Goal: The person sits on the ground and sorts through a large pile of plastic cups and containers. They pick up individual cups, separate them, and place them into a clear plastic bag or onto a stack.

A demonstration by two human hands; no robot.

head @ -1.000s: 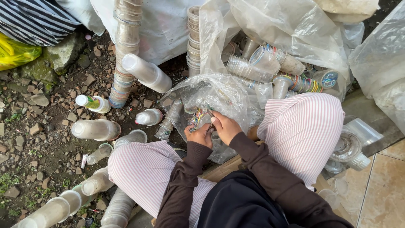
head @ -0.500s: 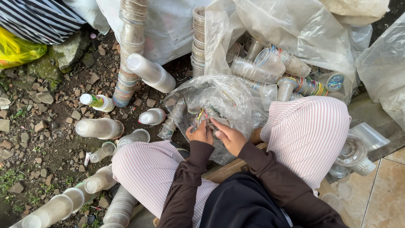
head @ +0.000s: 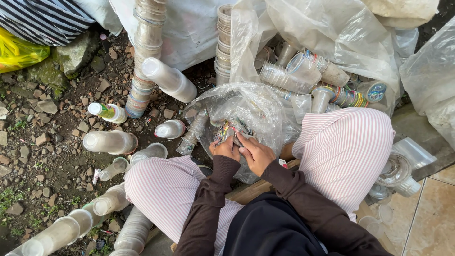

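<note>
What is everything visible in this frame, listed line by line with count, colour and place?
small plastic bag: one, clear, between the knees, holding cups
large plastic bag: one, clear, top right, open, full of cups
loose cups in large bag: many, clear, some with coloured rims
upright cup stacks: two, clear, top centre
lying cup stacks: several, clear, on the gravel at left
small bottle: one, white cap, left of centre
yellow bag: one, top left corner
tiled floor: beige, bottom right
left hand: fingers at the small bag's contents
right hand: fingers beside the left, on the same bag
</note>
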